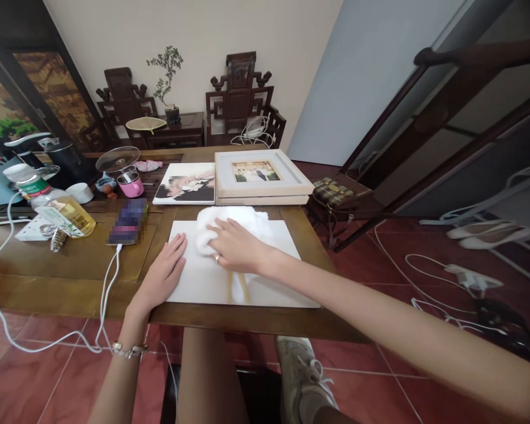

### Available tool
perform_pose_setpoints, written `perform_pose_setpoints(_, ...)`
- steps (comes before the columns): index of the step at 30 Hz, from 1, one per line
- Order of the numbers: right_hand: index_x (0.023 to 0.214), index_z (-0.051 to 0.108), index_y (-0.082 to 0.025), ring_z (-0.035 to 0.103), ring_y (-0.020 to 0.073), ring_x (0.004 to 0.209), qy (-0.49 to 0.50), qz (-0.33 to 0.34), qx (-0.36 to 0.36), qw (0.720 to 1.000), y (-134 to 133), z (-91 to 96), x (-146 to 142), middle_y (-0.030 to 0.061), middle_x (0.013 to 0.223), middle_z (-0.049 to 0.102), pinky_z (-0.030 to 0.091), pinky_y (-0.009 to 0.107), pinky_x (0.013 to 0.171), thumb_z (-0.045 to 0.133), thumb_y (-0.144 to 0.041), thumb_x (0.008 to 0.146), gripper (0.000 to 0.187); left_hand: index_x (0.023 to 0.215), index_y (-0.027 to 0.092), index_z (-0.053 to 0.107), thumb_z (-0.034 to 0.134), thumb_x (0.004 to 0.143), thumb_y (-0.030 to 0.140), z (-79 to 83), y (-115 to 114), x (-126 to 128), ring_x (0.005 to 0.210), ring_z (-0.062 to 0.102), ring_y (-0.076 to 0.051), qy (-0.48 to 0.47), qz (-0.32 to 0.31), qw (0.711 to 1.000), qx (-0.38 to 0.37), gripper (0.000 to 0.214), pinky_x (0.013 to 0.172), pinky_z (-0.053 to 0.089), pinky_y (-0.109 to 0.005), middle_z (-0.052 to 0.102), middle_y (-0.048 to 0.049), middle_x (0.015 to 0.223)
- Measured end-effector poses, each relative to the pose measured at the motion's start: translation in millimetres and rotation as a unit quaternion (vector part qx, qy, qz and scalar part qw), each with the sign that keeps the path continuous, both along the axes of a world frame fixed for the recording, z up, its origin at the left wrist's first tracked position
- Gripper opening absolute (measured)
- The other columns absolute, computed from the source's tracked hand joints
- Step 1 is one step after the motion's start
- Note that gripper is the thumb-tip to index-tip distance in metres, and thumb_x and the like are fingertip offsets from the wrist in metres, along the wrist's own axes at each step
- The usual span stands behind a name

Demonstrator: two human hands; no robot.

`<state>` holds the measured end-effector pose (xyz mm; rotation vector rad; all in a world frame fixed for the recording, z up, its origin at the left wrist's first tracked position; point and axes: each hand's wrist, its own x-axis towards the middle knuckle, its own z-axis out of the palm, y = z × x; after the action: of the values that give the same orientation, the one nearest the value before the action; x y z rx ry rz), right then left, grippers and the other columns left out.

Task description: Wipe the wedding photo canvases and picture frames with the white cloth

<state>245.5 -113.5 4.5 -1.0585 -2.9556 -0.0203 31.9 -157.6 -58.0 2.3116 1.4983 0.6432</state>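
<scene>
Far left of the white board (274,277), we see a bottle (66,213) of yellow liquid lying on its side on the surface (48,265). If it leaks or rolls, the liquid could reach the phone (128,222), which lies between the bottle and the board. The phone's cable (108,282) hangs off the near edge of the surface, just left of the board, where a wrist could snag it. Our left hand (163,274) lies open, palm down, on the board's left edge, pinning it. Should that hand lift, we judge the board could skate toward the near edge, which it already meets. On the board's far half sits the white cloth (234,221), with our right hand (234,244) spread over it, pressing rather than clenching. A hard push could shove it into the framed photo (260,174) just behind the board.
</scene>
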Motion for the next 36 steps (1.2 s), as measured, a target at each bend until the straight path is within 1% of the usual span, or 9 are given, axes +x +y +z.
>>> perform_pose_setpoints(3, 0.105, 0.07, -0.009, 0.037, 0.0407, 0.129, -0.011, 0.012, 0.002, 1.0, -11.9, -3.7, -2.5, 0.0235, 0.134, 0.049, 0.03, 0.056, 0.102, 0.05, -0.021, 0.086, 0.03, 0.143, 0.017, 0.036, 0.029, 0.097, 0.034, -0.2, 0.1, -0.4, 0.143, 0.023, -0.02, 0.001, 0.001, 1.0, 0.002, 0.05, 0.118, 0.015, -0.044, 0.031, -0.0082, 0.153)
perform_pose_setpoints(9, 0.098, 0.074, -0.015, 0.033, 0.0467, 0.13, 0.002, 0.092, -0.056, 0.994, -95.1, 0.7, -8.7, 0.0244, 0.141, 0.043, 0.024, 0.068, 0.101, 0.057, -0.028, 0.081, 0.027, 0.143, 0.017, 0.036, 0.027, 0.098, 0.032, 1.5, -0.5, -0.3, 0.143, 0.023, -0.02, 0.002, -0.003, 1.0, 0.003, 0.049, 0.117, 0.017, -0.044, 0.032, -0.0088, 0.152)
perform_pose_setpoints(12, 0.095, 0.075, -0.016, 0.033, 0.0483, 0.13, 0.009, 0.112, -0.081, 0.99, -118.8, 4.8, -10.0, 0.0243, 0.141, 0.043, 0.025, 0.069, 0.1, 0.06, -0.032, 0.08, 0.027, 0.143, 0.019, 0.036, 0.028, 0.098, 0.032, 2.6, -1.2, 0.1, 0.143, 0.024, -0.02, -0.009, -0.002, 1.0, 0.008, 0.048, 0.117, 0.017, -0.046, 0.033, -0.008, 0.152)
perform_pose_setpoints(15, 0.096, 0.074, -0.015, 0.035, 0.0474, 0.129, 0.02, 0.091, -0.086, 0.992, -111.4, 4.5, -10.3, 0.0249, 0.14, 0.043, 0.028, 0.065, 0.101, 0.06, -0.03, 0.08, 0.027, 0.143, 0.02, 0.036, 0.028, 0.098, 0.032, 2.1, -1.1, -0.4, 0.142, 0.024, -0.02, -0.009, -0.006, 1.0, 0.009, 0.048, 0.117, 0.018, -0.046, 0.033, -0.0083, 0.152)
perform_pose_setpoints(20, 0.103, 0.071, -0.012, 0.035, 0.0403, 0.132, 0.04, 0.001, -0.039, 0.998, -51.8, -2.7, -10.3, 0.0214, 0.138, 0.047, 0.03, 0.056, 0.104, 0.051, -0.022, 0.086, 0.028, 0.142, 0.017, 0.038, 0.027, 0.098, 0.035, -1.2, 0.5, -1.2, 0.143, 0.024, -0.02, -0.016, -0.003, 1.0, 0.002, 0.049, 0.117, 0.017, -0.045, 0.033, -0.0092, 0.152)
perform_pose_setpoints(25, 0.117, 0.064, -0.012, 0.031, 0.0398, 0.134, 0.038, -0.062, -0.027, 0.997, -9.5, -11.0, -14.5, 0.0206, 0.143, 0.042, 0.027, 0.058, 0.105, 0.049, -0.023, 0.088, 0.034, 0.142, 0.018, 0.039, 0.029, 0.098, 0.038, 2.6, -3.0, 2.2, 0.142, 0.025, -0.02, -0.063, 0.013, 0.998, -0.01, 0.049, 0.118, 0.014, -0.044, 0.034, -0.0069, 0.152)
perform_pose_setpoints(28, 0.111, 0.068, -0.011, 0.028, 0.0424, 0.135, 0.043, -0.044, -0.003, 0.998, -18.6, -15.9, -18.9, 0.0223, 0.144, 0.039, 0.022, 0.062, 0.106, 0.05, -0.021, 0.087, 0.031, 0.146, 0.021, 0.031, 0.026, 0.099, 0.039, 10.5, -9.4, 4.7, 0.144, 0.02, -0.018, -0.122, 0.01, 0.992, -0.024, 0.05, 0.119, 0.012, -0.041, 0.025, -0.0031, 0.155)
perform_pose_setpoints(32, 0.1, 0.072, -0.015, 0.03, 0.0437, 0.134, 0.069, 0.082, 0.001, 0.994, -56.7, -15.2, -21.9, 0.0216, 0.143, 0.041, 0.022, 0.065, 0.103, 0.054, -0.022, 0.082, 0.027, 0.149, 0.023, 0.019, 0.019, 0.099, 0.042, 15.5, -14.7, 4.8, 0.146, 0.008, -0.018, -0.151, 0.016, 0.988, -0.021, 0.054, 0.119, 0.006, -0.039, 0.012, 0.0002, 0.159)
perform_pose_setpoints(36, 0.096, 0.073, -0.015, 0.033, 0.0449, 0.131, 0.061, 0.177, -0.034, 0.982, -92.6, -3.6, -16.2, 0.0231, 0.141, 0.043, 0.026, 0.066, 0.101, 0.056, -0.025, 0.08, 0.026, 0.15, 0.023, 0.018, 0.015, 0.099, 0.044, 11.0, -13.1, 2.7, 0.145, 0.013, -0.018, -0.156, 0.034, 0.987, -0.012, 0.055, 0.119, 0.009, -0.04, 0.017, -0.0002, 0.158)
